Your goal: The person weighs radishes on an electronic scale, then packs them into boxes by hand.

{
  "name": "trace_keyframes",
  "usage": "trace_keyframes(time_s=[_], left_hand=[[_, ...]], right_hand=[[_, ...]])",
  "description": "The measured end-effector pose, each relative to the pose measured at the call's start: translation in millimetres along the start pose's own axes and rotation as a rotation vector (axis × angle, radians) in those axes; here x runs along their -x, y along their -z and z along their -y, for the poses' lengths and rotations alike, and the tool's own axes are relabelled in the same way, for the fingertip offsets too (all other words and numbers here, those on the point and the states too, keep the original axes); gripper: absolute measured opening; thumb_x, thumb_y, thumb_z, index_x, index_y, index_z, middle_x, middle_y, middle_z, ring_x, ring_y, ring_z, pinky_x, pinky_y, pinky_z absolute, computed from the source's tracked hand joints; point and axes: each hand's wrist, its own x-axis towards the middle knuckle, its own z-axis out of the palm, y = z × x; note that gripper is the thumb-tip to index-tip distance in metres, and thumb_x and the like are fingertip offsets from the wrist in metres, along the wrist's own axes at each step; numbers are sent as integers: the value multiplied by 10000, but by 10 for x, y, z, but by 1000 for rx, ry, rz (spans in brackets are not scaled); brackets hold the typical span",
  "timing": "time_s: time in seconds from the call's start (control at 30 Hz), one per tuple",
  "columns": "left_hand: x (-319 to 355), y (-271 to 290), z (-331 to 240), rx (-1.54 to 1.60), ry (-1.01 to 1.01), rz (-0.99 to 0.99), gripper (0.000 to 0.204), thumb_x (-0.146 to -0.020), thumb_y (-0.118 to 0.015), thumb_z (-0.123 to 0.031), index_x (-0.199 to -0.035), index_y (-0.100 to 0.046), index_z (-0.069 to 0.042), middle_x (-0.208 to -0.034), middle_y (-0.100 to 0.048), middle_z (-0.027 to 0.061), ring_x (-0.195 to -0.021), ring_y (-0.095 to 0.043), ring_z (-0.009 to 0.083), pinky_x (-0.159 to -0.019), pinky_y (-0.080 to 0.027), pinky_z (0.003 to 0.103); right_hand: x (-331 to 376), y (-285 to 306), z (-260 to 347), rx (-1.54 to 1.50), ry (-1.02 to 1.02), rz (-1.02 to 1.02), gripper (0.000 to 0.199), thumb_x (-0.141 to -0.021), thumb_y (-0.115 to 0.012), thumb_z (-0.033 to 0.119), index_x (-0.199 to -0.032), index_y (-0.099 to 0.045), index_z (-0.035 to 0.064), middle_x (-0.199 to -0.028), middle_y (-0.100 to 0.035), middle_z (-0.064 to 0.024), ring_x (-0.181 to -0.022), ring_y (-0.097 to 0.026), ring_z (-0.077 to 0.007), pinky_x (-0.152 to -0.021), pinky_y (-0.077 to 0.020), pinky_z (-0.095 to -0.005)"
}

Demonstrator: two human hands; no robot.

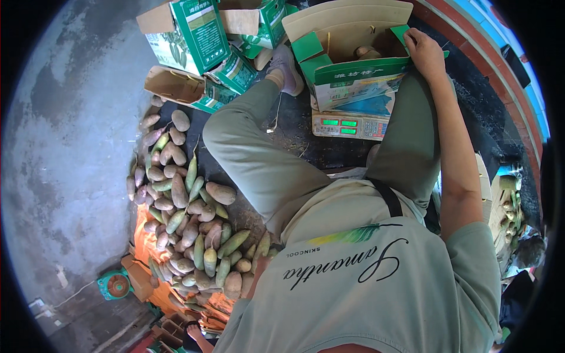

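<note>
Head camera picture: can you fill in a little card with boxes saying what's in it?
Right hand: rests on the rim of the open green box
Left hand: not in view
Box: sits on a scale with green lit digits
Inside box: a few brownish vegetables
Pile: green and brown long vegetables on the ground by the person's left leg
Other boxes: green cartons beyond the pile, some lying open

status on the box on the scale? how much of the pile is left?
Done: a few roots already lie inside the open green box, which sits on the scale. In hand: the right hand rests on the box's rim; the left hand is hidden. Left: a large pile of roots on the ground, and empty boxes behind.
</note>
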Motion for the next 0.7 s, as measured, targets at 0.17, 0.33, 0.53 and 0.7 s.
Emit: trace_keyframes(time_s=[0.17, 0.33, 0.53, 0.7], left_hand=[[2656, -575, 3980, -424, -69, -186, 205, -810, -456, -146, -722, -626, -74, -800, -620, 71, -892, -569, 222, -794, -446, 374], [3965, -526, 4679, -582, 139, -254, 176, -747, -469, -98, -631, -601, -91, -705, -590, 69, -709, -558, 215, -687, -454, 352], [3928, -1135, 4626, -548, 176, -240, 168, -733, -479, -91, -613, -595, -92, -678, -582, 73, -665, -558, 220, -663, -458, 346], [3027, -1234, 3626, -455, 110, -201, 160, -735, -487, -97, -618, -596, -88, -674, -580, 79, -667, -561, 229, -665, -460, 347]], right_hand=[[483, 258, -861, 120, -195, 26, 218, -845, -522, 288, -898, -615, 98, -821, -625, -146, -781, -600, -342, -673, -473, -428], [154, 124, -345, 98, -58, 19, 212, -848, -509, 279, -899, -613, 102, -826, -624, -151, -789, -598, -349, -677, -470, -435], [99, 149, -237, 85, -67, 30, 211, -849, -501, 277, -911, -613, 110, -838, -625, -155, -800, -597, -352, -687, -470, -436], [205, 146, -367, 100, -128, 57, 213, -849, -498, 277, -917, -613, 111, -838, -623, -157, -803, -594, -356, -689, -470, -437]])
